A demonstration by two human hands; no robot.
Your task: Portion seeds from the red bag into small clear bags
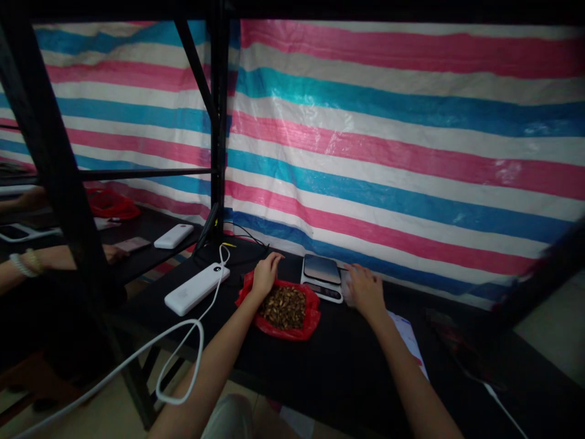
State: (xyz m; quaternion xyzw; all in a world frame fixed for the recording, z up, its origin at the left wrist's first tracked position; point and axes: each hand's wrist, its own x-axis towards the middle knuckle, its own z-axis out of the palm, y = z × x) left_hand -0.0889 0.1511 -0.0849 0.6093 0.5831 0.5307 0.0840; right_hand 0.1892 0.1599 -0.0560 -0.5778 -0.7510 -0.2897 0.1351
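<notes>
My left hand is at the far left edge of a red plastic bag, its fingers stretched out and nothing visible in them. The bag lies opened out, with a heap of small brown, seed-like pieces inside. A small white digital scale with a dark, shiny weighing plate stands just beyond the bag to the right. Right of the scale, my right hand has its fingers curled over a translucent piece of plastic, which looks like a small clear bag. My right thumb is hidden.
A white power bank with a white cable lies left of the red bag. Printed paper rests under my right forearm. Black posts and a striped sheet bound the table. Another person's hand is at the left table.
</notes>
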